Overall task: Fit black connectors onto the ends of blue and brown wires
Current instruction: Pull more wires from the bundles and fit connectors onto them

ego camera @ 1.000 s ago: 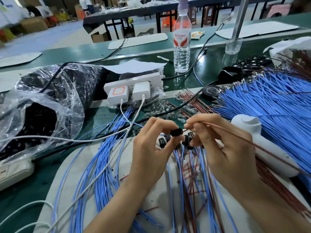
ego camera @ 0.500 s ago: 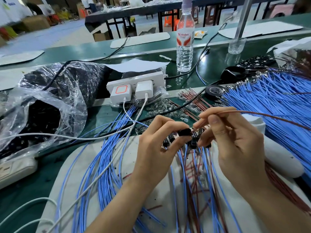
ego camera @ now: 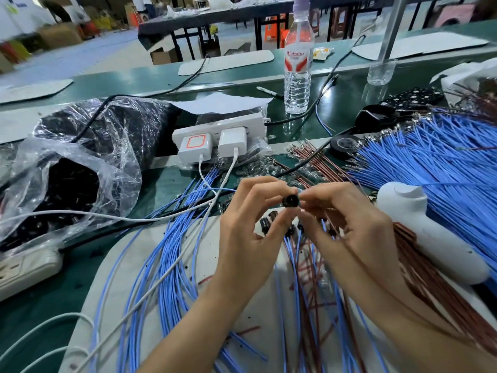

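Starting at your far left, a crumpled clear plastic bag (ego camera: 67, 168) full of small black parts lies on the green desk (ego camera: 40, 313), with a white power strip (ego camera: 24, 267) just in front of it. White charger cables (ego camera: 113, 216) run from there across to a second power strip (ego camera: 217, 141) that carries two white plugs. A water bottle (ego camera: 298, 68) stands upright behind that strip.

On the grey mat (ego camera: 107, 292) in front of you, loose blue wires (ego camera: 166, 251) fan toward your body. Your left hand (ego camera: 250, 232) is raised above the mat, and its thumb and forefinger are curled round a black connector (ego camera: 290, 201), pinching it with the open end facing you. Your right hand (ego camera: 352, 230) meets it from the other side. Its fingers (ego camera: 320, 195) are curled tight and pinch at the connector's right end. Whether a wire sits between them is hidden.

Below both hands, several more black connectors (ego camera: 269, 224) already sit on wire ends. Blue and brown leads trail from them down the mat.

Further right, brown wires (ego camera: 309, 162) lie near a roll of black tape (ego camera: 344, 144). A white handheld tool (ego camera: 430, 232) rests on its side beside your right hand. A thick bundle of blue wires (ego camera: 430, 157) spreads behind the tool, and a bundle of brown wires (ego camera: 443, 305) runs along its near side.
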{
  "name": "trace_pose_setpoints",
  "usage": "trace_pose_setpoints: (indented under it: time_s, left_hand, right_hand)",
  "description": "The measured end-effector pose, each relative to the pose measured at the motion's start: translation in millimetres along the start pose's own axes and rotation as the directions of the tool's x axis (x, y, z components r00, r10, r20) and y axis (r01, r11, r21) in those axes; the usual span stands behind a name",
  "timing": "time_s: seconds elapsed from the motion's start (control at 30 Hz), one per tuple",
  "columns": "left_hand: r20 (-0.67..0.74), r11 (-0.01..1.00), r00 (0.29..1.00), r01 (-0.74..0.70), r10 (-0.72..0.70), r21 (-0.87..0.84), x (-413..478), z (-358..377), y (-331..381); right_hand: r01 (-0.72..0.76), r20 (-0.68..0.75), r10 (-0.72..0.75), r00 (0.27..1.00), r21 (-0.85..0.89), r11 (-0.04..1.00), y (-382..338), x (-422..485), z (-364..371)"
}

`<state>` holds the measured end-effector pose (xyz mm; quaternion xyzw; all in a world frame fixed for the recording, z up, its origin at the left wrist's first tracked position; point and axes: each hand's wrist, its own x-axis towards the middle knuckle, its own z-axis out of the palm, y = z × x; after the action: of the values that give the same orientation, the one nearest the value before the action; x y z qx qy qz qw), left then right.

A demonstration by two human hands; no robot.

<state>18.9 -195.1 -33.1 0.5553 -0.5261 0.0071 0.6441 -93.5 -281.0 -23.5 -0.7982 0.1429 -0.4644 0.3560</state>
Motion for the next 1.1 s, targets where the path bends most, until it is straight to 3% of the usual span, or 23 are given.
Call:
trace_pose_setpoints:
  time_s: [0.43, 0.8, 0.93, 1.1]
  left_hand:
    - [0.105, 1.000, 0.994, -0.028, 0.029, -0.006, -4.8, 7.1, 12.3]
    - [0.085, 1.000, 0.996, -0.009, 0.008, 0.014, -6.5, 9.6, 12.6]
    - [0.065, 0.994, 0.995, 0.077, -0.072, -0.079, -6.2, 12.3, 13.5]
    - [0.070, 0.999, 0.997, 0.022, -0.019, -0.048, -6.5, 9.4, 14.1]
  right_hand:
    - [0.042, 0.020, -0.043, 0.999, 0.013, 0.999, 5.8, -3.4, -0.5]
    - [0.075, -0.011, -0.075, 0.997, -0.037, 0.996, 6.2, -3.7, 1.0]
    - [0.065, -0.045, -0.066, 0.997, -0.025, 0.998, 7.7, -4.2, 3.0]
    - [0.058, -0.041, -0.059, 0.997, -0.032, 0.998, 8.7, -6.6, 4.6]
